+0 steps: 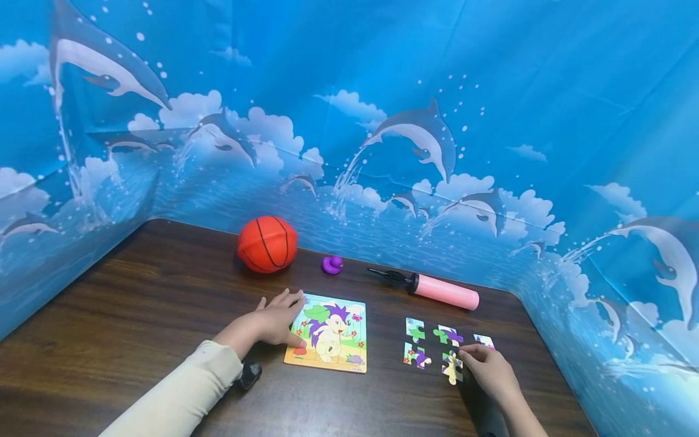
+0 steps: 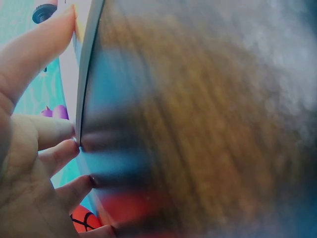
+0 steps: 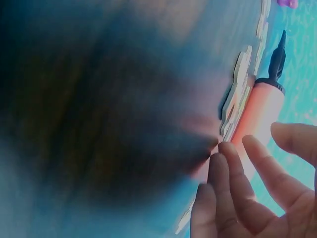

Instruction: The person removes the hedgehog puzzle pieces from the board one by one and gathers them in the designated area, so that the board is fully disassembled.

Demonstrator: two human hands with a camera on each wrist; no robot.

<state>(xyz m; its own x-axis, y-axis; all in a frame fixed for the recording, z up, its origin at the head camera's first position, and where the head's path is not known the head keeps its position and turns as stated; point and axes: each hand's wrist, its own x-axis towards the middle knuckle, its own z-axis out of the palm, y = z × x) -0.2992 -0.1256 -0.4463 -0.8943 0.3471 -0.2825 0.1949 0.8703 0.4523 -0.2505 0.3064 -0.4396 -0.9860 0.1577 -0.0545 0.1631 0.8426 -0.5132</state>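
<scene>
A square puzzle board (image 1: pixel 338 340) with a purple-haired hedgehog picture lies flat on the table. My left hand (image 1: pixel 278 318), fingers spread, rests at the board's left side, its thumb over the lower left corner. In the left wrist view, the fingertips (image 2: pixel 69 148) meet the board's edge. To the board's right lie several loose jigsaw pieces. My right hand (image 1: pixel 491 370) is over the lower right of this group, fingertips beside a cream and green puzzle piece (image 1: pixel 451 369). From the right wrist, the thumb stands apart from the fingers, with no piece visible between them. Another piece (image 1: pixel 483 341) is partly behind the hand.
An orange-red toy basketball (image 1: pixel 267 244) and a purple rubber duck (image 1: pixel 332 264) stand toward the back. A pink hand pump (image 1: pixel 445 292) with a black nozzle lies behind the pieces. A dolphin-print curtain (image 1: pixel 349 121) borders the dark wooden table (image 1: pixel 164 291).
</scene>
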